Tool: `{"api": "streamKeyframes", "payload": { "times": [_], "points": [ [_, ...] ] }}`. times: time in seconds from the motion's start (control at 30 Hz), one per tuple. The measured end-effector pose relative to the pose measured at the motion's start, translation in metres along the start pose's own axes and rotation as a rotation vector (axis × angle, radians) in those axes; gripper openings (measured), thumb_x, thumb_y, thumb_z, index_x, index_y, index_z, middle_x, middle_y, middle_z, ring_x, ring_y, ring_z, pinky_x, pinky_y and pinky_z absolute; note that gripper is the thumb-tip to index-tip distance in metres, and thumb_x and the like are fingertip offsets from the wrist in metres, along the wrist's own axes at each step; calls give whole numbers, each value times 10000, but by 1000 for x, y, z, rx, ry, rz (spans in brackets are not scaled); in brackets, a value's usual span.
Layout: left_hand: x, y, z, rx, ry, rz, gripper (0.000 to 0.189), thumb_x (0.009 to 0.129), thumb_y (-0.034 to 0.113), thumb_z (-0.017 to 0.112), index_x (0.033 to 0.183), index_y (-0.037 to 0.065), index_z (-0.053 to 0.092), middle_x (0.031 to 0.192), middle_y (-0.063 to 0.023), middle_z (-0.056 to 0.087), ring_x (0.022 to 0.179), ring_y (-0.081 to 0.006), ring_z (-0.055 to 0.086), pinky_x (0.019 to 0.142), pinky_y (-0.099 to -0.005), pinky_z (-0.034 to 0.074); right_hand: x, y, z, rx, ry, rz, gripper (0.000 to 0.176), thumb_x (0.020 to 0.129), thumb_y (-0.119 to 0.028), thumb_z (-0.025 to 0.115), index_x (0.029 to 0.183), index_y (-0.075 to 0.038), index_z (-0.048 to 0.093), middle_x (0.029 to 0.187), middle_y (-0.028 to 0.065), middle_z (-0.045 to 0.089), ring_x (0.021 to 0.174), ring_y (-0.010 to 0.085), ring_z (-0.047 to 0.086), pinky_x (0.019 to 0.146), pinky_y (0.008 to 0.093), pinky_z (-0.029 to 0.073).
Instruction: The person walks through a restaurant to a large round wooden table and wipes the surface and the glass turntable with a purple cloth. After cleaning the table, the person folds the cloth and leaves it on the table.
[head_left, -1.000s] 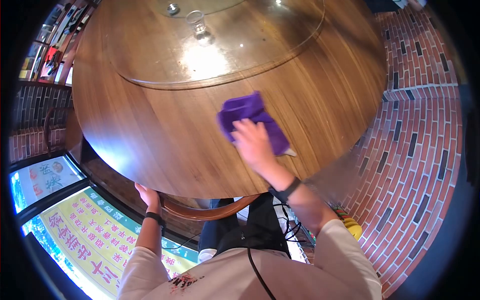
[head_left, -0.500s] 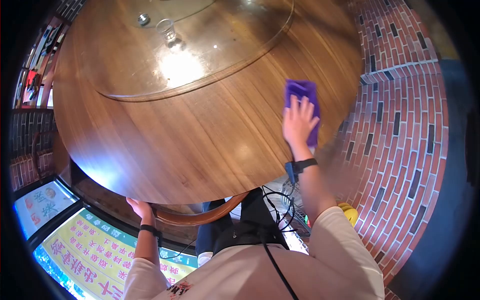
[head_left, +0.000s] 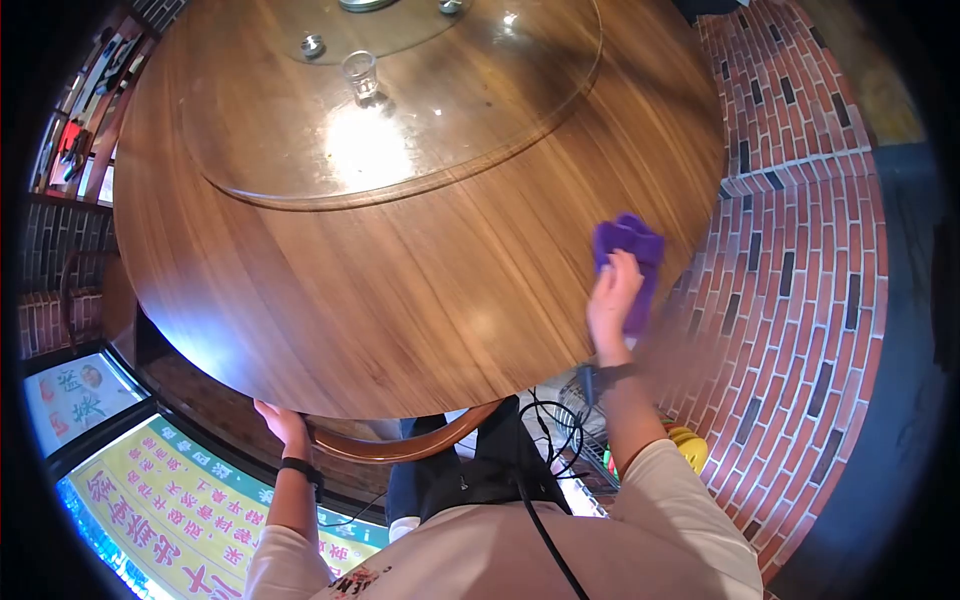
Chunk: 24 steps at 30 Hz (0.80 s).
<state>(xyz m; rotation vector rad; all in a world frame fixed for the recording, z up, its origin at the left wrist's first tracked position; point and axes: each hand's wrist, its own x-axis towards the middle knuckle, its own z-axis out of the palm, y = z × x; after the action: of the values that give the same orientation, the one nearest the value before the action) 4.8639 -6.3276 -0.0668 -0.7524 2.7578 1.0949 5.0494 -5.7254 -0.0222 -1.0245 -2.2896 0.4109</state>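
Purple cloth (head_left: 642,262) is lying on the surface (head_left: 390,300) under the bunched right hand (head_left: 612,303), its long axis running away from the person; whether that hand is pinching cannot be told. Left hand (head_left: 284,425) is resting at the surface's edge, grip hidden, beside a yellow sign (head_left: 190,515) showing Chinese characters (head_left: 130,525). Beyond both hands, a drinking glass (head_left: 361,75) is standing.

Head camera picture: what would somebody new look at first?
Probably the bright purple cloth under the right hand, near the right edge of the big round wooden table. Next, maybe the white glare on the table's raised disc, just nearer than a small clear glass.
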Motion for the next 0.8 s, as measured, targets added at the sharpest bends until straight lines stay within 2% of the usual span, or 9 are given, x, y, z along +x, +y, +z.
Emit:
{"api": "streamKeyframes", "payload": {
  "times": [0.07,0.13,0.2,0.27,0.4,0.47,0.6,0.7,0.8],
  "points": [
    [-3,3,-2,-5,-4,-6,652,1108,470,360,1561,4,311,1483,-260,515,1313,-408,542,1115,-427,423,-11,-51,24,69,-215,-196,232,886,-99,634,1110,-115,697,1256,78,663,1282,297,569,1065,548,351],
    [-2,5,-1,-23,-10,-4,649,1109,467,362,1560,3,314,1489,-257,511,1322,-405,535,1122,-423,415,-18,-112,48,-58,-371,-399,229,903,-156,647,1122,-179,712,1338,67,644,1354,286,529,1120,635,301],
    [2,-3,1,-56,-14,2,646,1109,464,366,1559,3,314,1493,-252,508,1333,-401,524,1128,-418,407,-7,-152,65,19,-498,-551,335,966,-176,565,1283,-167,673,1481,76,569,1437,281,460,1160,655,259],
    [2,-4,1,-53,-18,14,637,1111,459,365,1558,8,318,1491,-246,509,1336,-394,519,1132,-417,399,19,-173,92,86,-540,-623,369,1008,-215,520,1355,-176,639,1508,82,543,1460,279,427,1185,658,225],
    [-7,13,-2,-110,-43,-18,617,1116,453,358,1558,24,323,1486,-223,511,1333,-372,519,1132,-420,396,81,-198,136,-64,-624,-471,398,1034,-282,489,1405,-206,613,1579,66,475,1487,281,383,1176,695,216],
    [-6,13,-3,-70,-32,5,615,1117,455,354,1561,32,319,1485,-212,512,1330,-361,520,1130,-419,397,107,-197,147,-233,-765,-380,466,1050,-297,429,1506,-241,513,1675,46,326,1541,266,282,1193,695,180],
    [6,-5,0,-31,-23,30,625,1113,469,360,1560,33,323,1486,-199,514,1328,-351,524,1126,-415,401,131,-160,140,-258,-582,-296,507,1063,-293,403,1570,-261,410,1696,29,277,1554,269,255,1197,697,162],
    [-12,18,-1,-73,11,-5,616,1107,446,384,1534,2,362,1475,-215,530,1311,-360,541,1116,-404,400,149,-105,121,-352,-452,-136,495,1066,-319,398,1551,-227,427,1670,66,329,1543,286,281,1166,728,199],
    [3,-3,1,-81,4,21,610,1105,440,394,1534,6,365,1483,-214,525,1327,-356,532,1118,-401,398,155,-36,83,-406,-354,59,493,1045,-293,410,1530,-213,445,1653,52,357,1527,283,304,1148,737,209]
  ]
}}
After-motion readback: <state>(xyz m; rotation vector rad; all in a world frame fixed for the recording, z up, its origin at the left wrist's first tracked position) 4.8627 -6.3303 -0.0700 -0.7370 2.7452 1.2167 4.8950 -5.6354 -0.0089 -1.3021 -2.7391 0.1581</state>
